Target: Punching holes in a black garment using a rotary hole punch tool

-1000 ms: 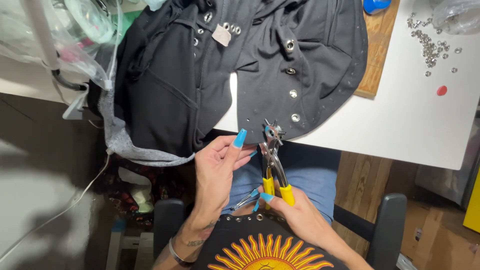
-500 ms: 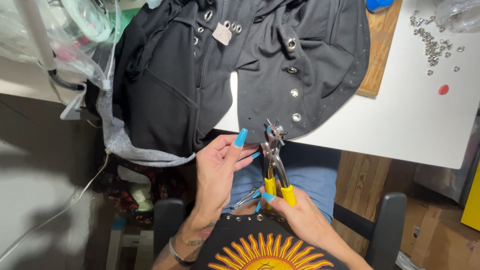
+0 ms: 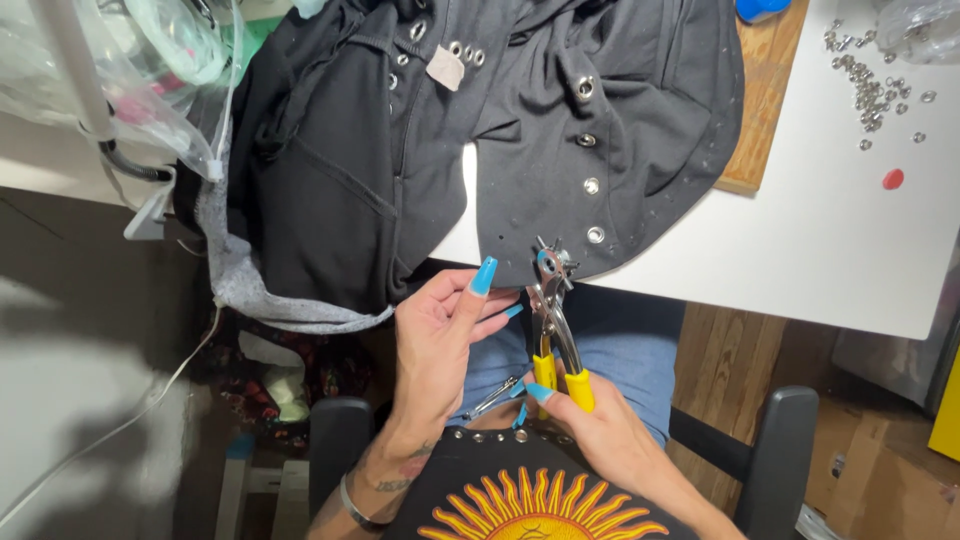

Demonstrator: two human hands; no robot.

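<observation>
**Punch at the garment's edge**

At the far left, a clear plastic bag (image 3: 120, 80) is lying on the table beside a white cable (image 3: 180, 370) that is hanging down toward the floor. A grey fabric strip (image 3: 240, 280) is drooping off the table edge under the black garment (image 3: 400, 150), which is spreading across the white table (image 3: 830, 250) with silver eyelets (image 3: 592, 186) running down its front.

Your left hand (image 3: 445, 335) is lying open below the garment's hem, palm up, fingers spread and holding nothing, with its fingertips just beside the punch head. Under it, a small metal tool (image 3: 492, 397) is resting on your lap.

Your right hand (image 3: 590, 430) is gripping the yellow handles of the punch (image 3: 553, 320), fingers wrapped around them and pressing them close together. You are pointing the punch upward, and its wheel head is meeting the lower edge of the garment at the table's rim; you cannot tell whether the cloth is between the jaws.

Farther right, a wooden board (image 3: 765, 110) is lying partly under the garment, loose eyelets (image 3: 870, 90) are scattered on the table, and a small red piece (image 3: 893, 179) is sitting just below them.
</observation>
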